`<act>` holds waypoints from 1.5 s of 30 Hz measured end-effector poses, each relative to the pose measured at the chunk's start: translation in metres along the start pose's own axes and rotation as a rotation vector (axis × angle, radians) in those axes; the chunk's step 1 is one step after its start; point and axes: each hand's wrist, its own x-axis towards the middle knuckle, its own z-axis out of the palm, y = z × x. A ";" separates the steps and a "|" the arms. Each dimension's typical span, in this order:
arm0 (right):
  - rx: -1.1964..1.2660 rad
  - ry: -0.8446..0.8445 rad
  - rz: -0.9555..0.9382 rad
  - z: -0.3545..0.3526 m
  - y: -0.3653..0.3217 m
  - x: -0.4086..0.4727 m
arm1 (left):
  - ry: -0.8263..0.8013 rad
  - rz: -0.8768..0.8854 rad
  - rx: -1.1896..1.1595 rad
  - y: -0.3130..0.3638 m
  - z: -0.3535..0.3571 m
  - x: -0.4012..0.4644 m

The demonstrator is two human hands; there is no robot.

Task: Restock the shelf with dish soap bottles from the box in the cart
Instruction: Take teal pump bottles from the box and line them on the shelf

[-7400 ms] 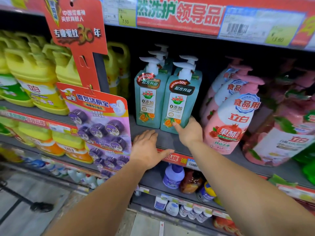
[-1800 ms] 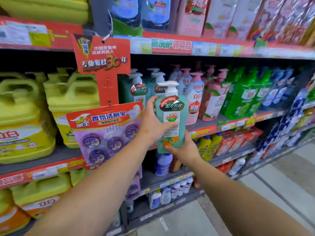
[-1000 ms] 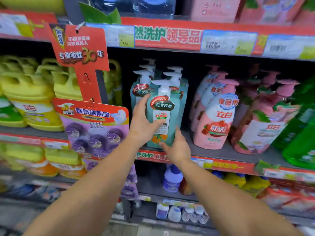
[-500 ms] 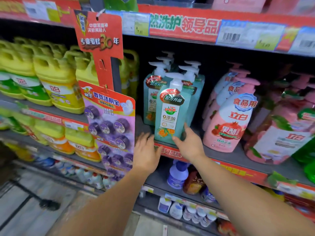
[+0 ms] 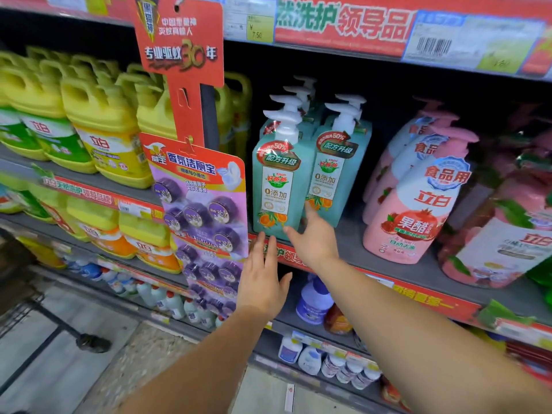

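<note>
Front teal bottle [image 5: 279, 186]: stands upright at the front edge of the shelf [image 5: 385, 258]; white pump head on top, label facing outward.
Second teal bottle [image 5: 337, 171]: stands upright just beside the front one, to its right and slightly further back; more teal pump bottles line up behind both.
Right hand [image 5: 313, 240]: forearm extends from the lower right up toward the shelf edge. Fingers are straight and spread. One fingertip reaches the lower label area of the second teal bottle; another points at the base of the front bottle. Whether the fingertips make contact cannot be told. Nothing is gripped.
Left hand [image 5: 263, 282]: forearm rises from the lower centre. Palm faces away from the camera, fingers straight and together, pointing up, thumb out to the right. Fingertips sit just below the base of the front teal bottle, in front of the red price strip [image 5: 418, 294]. The hand holds nothing.
Pink bottles [image 5: 415, 210]: grouped on the same shelf, to the right of the teal ones.
Yellow jugs [image 5: 104, 130]: fill the shelf section to the left.
Hanging display card [image 5: 197, 186]: hangs between the yellow jugs and the teal bottles, carrying purple round packs.
</note>
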 end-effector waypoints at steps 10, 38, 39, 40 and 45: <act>-0.004 -0.030 0.036 0.014 -0.009 0.006 | -0.026 0.015 -0.041 -0.002 -0.007 0.001; -0.336 -0.385 -0.249 0.287 -0.239 -0.137 | 0.065 -0.471 0.175 -0.296 -0.272 -0.110; -0.337 -0.419 -0.284 0.310 -0.262 -0.146 | 0.079 -0.520 0.212 -0.317 -0.292 -0.123; -0.341 -0.443 -0.310 0.330 -0.284 -0.154 | 0.091 -0.563 0.242 -0.338 -0.311 -0.135; -0.300 -0.563 -0.422 0.420 -0.380 -0.185 | 0.147 -0.742 0.360 -0.426 -0.385 -0.190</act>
